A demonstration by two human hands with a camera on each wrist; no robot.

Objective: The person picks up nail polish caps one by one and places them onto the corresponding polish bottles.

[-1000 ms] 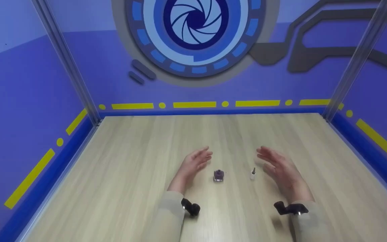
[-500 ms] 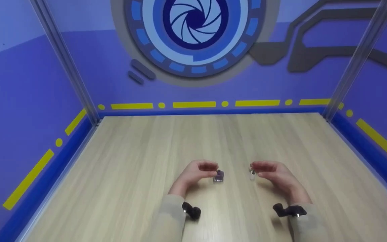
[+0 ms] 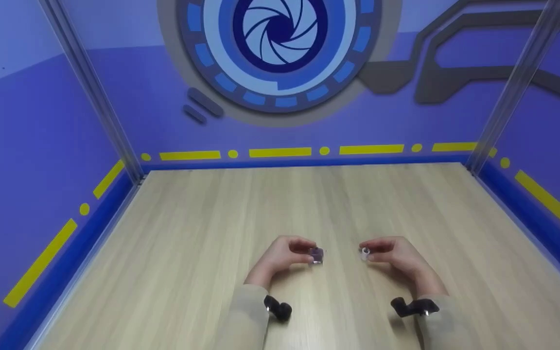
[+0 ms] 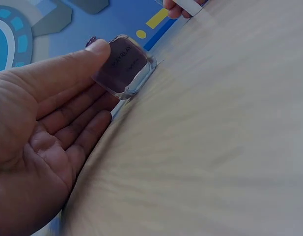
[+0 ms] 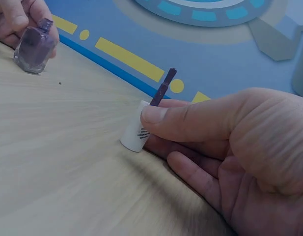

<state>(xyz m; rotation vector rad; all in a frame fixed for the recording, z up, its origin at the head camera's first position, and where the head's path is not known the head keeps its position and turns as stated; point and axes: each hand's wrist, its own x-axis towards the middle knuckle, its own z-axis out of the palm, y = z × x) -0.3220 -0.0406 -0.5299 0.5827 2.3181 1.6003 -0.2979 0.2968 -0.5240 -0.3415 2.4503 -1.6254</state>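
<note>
My left hand (image 3: 282, 254) pinches a small square nail polish bottle (image 4: 123, 69) by its side, between thumb and fingers. The bottle is clear glass with dark purple polish and has no cap on; its stained neck (image 5: 45, 24) shows in the right wrist view. To the right, my right hand (image 3: 400, 255) pinches the white nail polish cap (image 5: 133, 129) between thumb and fingers. Its purple-coated brush (image 5: 164, 87) sticks upward, leaning. A gap of bare wood separates the two hands. Whether bottle and cap still touch the table is hard to tell.
The wood-grain table (image 3: 212, 214) spreads around both hands. Blue printed panels (image 3: 280, 136) with yellow marks close off the back and both sides. Clear corner posts (image 3: 95, 97) rise at the back corners. A black wrist camera (image 3: 278, 308) sits on each sleeve.
Both hands have come down and inward from above the table. The left has taken hold of the bottle, the right of the cap. The cap now tilts.
</note>
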